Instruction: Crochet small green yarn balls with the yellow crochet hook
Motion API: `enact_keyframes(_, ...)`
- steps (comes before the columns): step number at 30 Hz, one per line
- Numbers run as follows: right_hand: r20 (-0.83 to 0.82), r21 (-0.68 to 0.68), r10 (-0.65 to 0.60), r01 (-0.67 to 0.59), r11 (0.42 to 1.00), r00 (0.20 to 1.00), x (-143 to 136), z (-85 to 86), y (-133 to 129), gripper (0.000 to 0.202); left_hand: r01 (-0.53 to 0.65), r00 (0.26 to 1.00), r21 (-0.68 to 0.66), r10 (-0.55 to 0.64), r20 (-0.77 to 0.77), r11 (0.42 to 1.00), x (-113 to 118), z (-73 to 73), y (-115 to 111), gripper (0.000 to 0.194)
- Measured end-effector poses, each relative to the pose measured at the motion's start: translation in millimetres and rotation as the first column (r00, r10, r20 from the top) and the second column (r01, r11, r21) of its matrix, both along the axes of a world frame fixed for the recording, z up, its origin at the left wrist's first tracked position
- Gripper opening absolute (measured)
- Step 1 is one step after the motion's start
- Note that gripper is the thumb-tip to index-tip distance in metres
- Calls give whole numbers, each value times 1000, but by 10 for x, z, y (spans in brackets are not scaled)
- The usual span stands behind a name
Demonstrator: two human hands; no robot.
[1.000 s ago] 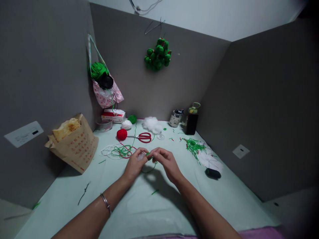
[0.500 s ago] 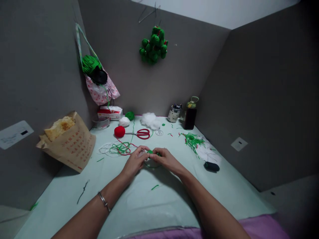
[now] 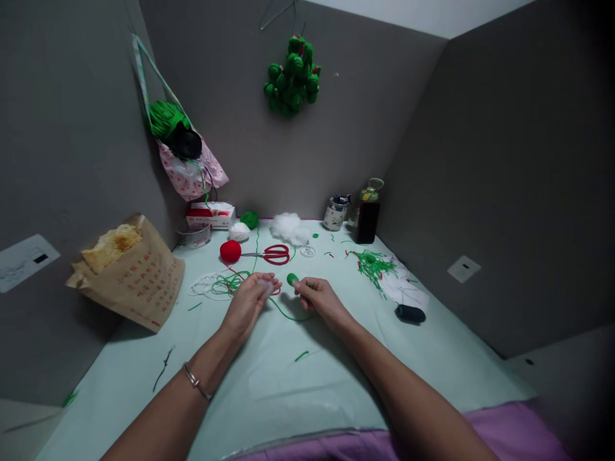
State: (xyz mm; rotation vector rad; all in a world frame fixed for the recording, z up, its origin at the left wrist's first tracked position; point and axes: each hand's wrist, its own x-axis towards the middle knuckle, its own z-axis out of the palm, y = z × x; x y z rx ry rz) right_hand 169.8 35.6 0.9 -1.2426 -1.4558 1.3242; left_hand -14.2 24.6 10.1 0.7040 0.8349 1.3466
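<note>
Between the thumb and fingers of my right hand (image 3: pixel 319 298) is a small rounded green crochet piece (image 3: pixel 291 279). A strand of green yarn (image 3: pixel 283 312) curves over the table beneath both hands. My left hand (image 3: pixel 247 302) is just left of the piece, apart from it, with its fingers loosely curled around a pale tuft of white stuffing (image 3: pixel 267 288), partly hidden. Beyond my left hand lie tangled green, red and white yarn strands (image 3: pixel 225 285). Red-handled scissors (image 3: pixel 276 255) rest behind the hands, next to a red yarn ball (image 3: pixel 230 251).
A pile of white stuffing (image 3: pixel 289 229), a white yarn ball (image 3: pixel 239 232) and a green yarn ball (image 3: pixel 250 220) are at the back. Yarn scraps (image 3: pixel 372 264) and a dark cylinder (image 3: pixel 410 314) lie right. A paper bag (image 3: pixel 139 275) stands left; green crochet pieces (image 3: pixel 293 77) hang on the wall.
My hands have moved apart. The left hand has shifted left, away from the green crochet piece, which stays in my right hand. The camera view has tilted slightly.
</note>
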Motion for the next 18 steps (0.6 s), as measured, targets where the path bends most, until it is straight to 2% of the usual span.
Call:
enact_keyframes(3,-7,8,-39,39,999,999,-4,20,-4,48,0,1000,3,0,-4,1000,49,-37,2,16)
enact_keyframes(7,11,52,-66,66,997,998,-29,28,-30,45,49,998,6,-48,-36,999,88,-61,-25,31)
enact_keyframes(12,76,171,-111,97,981,991,-55,21,-62,39,75,996,31,-74,-42,997,136,-44,-76,25)
enact_keyframes(15,117,244,-144,112,963,983,-70,36,-81,35,115,992,34,-113,-46,993,161,-29,-95,28)
enact_keyframes(18,149,289,-144,96,953,978,-87,68,-106,32,100,993,47,-97,-63,994,171,-46,-101,33)
